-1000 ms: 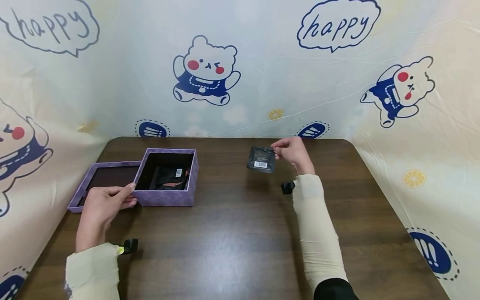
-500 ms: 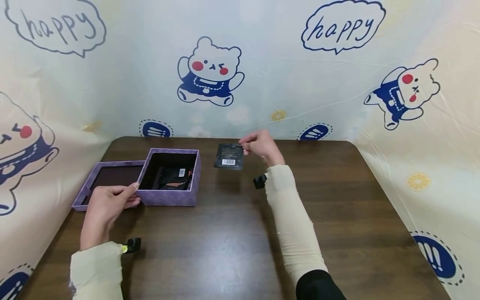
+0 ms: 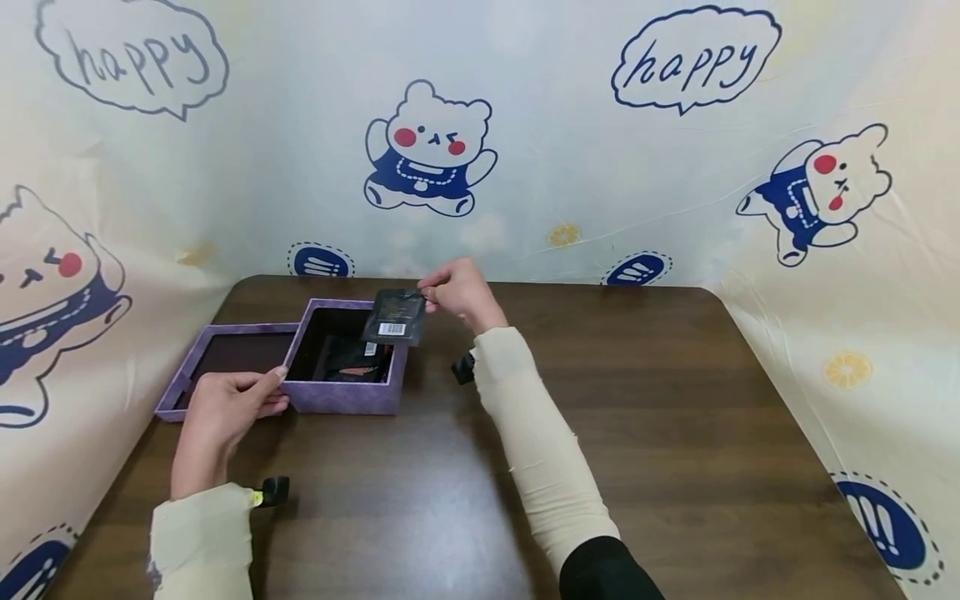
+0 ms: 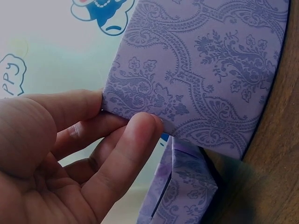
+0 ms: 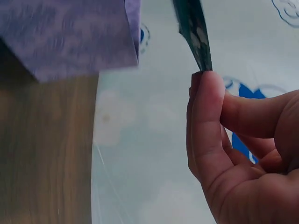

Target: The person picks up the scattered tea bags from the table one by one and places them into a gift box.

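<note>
A black sachet (image 3: 395, 317) with a white barcode label hangs over the right rim of an uncovered purple patterned box (image 3: 343, 398). My right hand (image 3: 463, 293) pinches that sachet by its upper right corner; in the right wrist view the sachet (image 5: 198, 37) appears edge-on between thumb and finger. More dark sachets (image 3: 352, 357) lie inside the box, partly hidden by its wall. At the box's near left corner, my left hand (image 3: 228, 408) grips the edge between thumb and fingers. The left wrist view shows this patterned box wall (image 4: 196, 70) close up.
The box's purple lid (image 3: 247, 354) lies inside up on the brown table (image 3: 637, 433), left of the box, with my left hand partly over it. A printed cloth backdrop (image 3: 547, 150) rises behind the table and along both sides.
My right hand has carried the sachet leftward across the table, from well right of the box to over its right rim. The left hand still holds the box corner. The head view has shifted slightly.
</note>
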`<move>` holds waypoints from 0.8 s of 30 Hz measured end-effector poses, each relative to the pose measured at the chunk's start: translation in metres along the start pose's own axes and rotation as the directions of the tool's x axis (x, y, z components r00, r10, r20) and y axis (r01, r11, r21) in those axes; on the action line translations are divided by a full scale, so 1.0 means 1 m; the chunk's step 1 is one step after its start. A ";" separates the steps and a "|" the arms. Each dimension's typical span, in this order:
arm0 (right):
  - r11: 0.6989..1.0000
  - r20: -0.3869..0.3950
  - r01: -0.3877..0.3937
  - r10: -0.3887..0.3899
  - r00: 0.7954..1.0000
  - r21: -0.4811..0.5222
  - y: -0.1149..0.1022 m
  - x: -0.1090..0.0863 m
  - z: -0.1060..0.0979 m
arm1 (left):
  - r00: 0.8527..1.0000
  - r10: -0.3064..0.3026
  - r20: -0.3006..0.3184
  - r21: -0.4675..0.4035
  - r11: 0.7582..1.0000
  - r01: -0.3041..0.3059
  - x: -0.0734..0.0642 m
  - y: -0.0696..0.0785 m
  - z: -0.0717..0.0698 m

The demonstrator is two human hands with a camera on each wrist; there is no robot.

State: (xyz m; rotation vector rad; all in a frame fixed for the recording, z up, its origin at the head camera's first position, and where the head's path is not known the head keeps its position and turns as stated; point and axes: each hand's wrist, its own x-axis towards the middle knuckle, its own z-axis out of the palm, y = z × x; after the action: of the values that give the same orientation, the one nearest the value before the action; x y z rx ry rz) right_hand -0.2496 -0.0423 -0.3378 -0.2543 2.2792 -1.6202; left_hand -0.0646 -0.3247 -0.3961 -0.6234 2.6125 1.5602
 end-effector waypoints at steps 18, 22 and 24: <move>0.995 0.007 0.043 -0.043 0.999 -0.091 -0.014 0.001 0.050 | 0.998 0.047 -0.032 -0.029 0.998 -0.048 0.000 -0.002 0.001; 0.989 0.009 0.049 -0.048 0.999 -0.137 -0.011 0.001 0.057 | 0.999 0.043 -0.027 -0.013 0.999 -0.043 -0.001 -0.002 0.001; 0.985 0.011 0.051 -0.050 0.999 -0.166 -0.010 0.002 0.060 | 0.999 0.039 -0.028 -0.006 0.999 -0.040 -0.001 -0.001 0.001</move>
State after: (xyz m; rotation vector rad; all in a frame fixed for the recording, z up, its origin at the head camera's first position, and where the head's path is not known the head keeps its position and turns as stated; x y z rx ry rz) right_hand -0.2294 -0.0989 -0.3465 -0.3595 2.4238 -1.4510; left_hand -0.0639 -0.3239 -0.3976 -0.6023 2.6572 1.5826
